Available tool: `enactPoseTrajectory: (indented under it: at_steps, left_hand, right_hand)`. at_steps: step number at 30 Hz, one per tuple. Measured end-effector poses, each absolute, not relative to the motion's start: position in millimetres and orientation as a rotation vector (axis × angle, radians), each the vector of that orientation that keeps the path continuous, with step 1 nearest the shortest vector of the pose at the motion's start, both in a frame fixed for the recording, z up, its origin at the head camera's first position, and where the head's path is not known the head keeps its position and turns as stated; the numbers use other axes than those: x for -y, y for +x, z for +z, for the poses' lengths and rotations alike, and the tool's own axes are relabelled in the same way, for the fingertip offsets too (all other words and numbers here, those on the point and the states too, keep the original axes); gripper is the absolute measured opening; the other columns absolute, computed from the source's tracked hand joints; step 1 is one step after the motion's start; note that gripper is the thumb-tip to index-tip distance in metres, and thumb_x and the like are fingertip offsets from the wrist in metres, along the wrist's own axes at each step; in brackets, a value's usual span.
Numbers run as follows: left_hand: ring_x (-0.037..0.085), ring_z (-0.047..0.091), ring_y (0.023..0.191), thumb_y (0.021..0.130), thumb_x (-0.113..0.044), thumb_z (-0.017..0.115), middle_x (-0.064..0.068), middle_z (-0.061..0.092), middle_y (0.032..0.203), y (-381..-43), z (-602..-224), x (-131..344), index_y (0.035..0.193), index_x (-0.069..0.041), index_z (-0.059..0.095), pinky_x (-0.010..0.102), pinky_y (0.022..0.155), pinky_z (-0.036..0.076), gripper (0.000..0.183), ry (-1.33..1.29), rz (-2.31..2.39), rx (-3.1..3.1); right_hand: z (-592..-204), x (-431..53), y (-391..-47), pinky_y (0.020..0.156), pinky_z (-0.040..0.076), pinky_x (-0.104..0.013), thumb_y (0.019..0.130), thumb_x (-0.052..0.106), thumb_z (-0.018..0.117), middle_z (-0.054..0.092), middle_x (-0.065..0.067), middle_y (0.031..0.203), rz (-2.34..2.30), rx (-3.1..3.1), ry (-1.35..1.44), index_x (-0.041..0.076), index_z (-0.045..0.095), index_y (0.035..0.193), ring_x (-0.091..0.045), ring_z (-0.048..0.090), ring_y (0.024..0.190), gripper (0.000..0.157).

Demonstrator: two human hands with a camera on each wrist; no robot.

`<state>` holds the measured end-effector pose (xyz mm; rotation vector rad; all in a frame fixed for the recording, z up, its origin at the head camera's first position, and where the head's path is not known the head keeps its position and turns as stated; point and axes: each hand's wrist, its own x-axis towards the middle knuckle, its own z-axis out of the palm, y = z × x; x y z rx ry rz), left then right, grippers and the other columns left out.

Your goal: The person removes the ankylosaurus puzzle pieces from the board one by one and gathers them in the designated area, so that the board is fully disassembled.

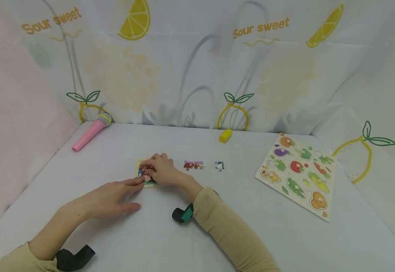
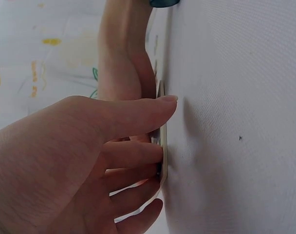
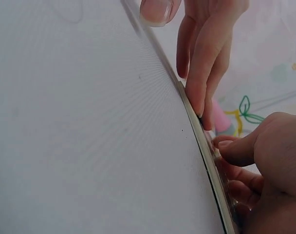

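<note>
A small jigsaw puzzle board point(image 1: 152, 184) with a pale frame and a colourful picture lies flat on the white table. My left hand point(image 1: 114, 198) comes in from the left, its fairly straight fingers touching the board's near left corner; the thumb is held apart. My right hand point(image 1: 161, 170) bends over the board with fingertips down on the picture, covering much of it. I cannot tell whether it pinches a puzzle piece. In the right wrist view the board's edge point(image 3: 201, 139) runs below both hands. Loose puzzle pieces point(image 1: 194, 165) and a single piece point(image 1: 219, 166) lie to the right.
At the back left lies a pink toy microphone point(image 1: 90, 132). A yellow block-like object point(image 1: 225, 135) sits by the back edge. On the right is a wooden vegetable peg puzzle point(image 1: 297, 175). Lemon-printed cloth point(image 1: 197, 68) hangs behind the table.
</note>
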<state>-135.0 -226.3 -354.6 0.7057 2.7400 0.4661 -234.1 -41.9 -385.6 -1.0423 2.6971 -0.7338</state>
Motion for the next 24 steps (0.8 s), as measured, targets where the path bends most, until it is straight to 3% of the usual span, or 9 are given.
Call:
enactPoseTrajectory:
  at_steps: [11, 24]
  left_hand:
    - [0.041, 0.049, 0.135, 0.090, -0.050, 0.069, 0.012, 0.043, 0.156, -134.6, -355.0, 227.1, 0.143, -0.004, 0.054, 0.060, 0.105, 0.043, 0.072, 0.713, 0.469, -2.745]
    - [0.041, 0.049, 0.135, 0.090, -0.049, 0.069, 0.013, 0.043, 0.155, -135.1, -354.8, 226.6, 0.143, -0.004, 0.054, 0.060, 0.104, 0.043, 0.072, 0.726, 0.462, -2.749]
  right_hand:
    - [-384.9, 42.5, -232.0, 0.089, 0.032, -0.031, 0.103, 0.021, 0.056, 0.056, -0.001, 0.130, -0.736, -2.702, -1.054, 0.022, 0.067, 0.125, -0.018, 0.042, 0.111, 0.025]
    - [-385.3, 42.2, -231.8, 0.086, 0.030, -0.030, 0.103, 0.025, 0.056, 0.058, -0.002, 0.123, -0.743, -2.706, -1.044, 0.023, 0.066, 0.130, -0.016, 0.041, 0.103, 0.029]
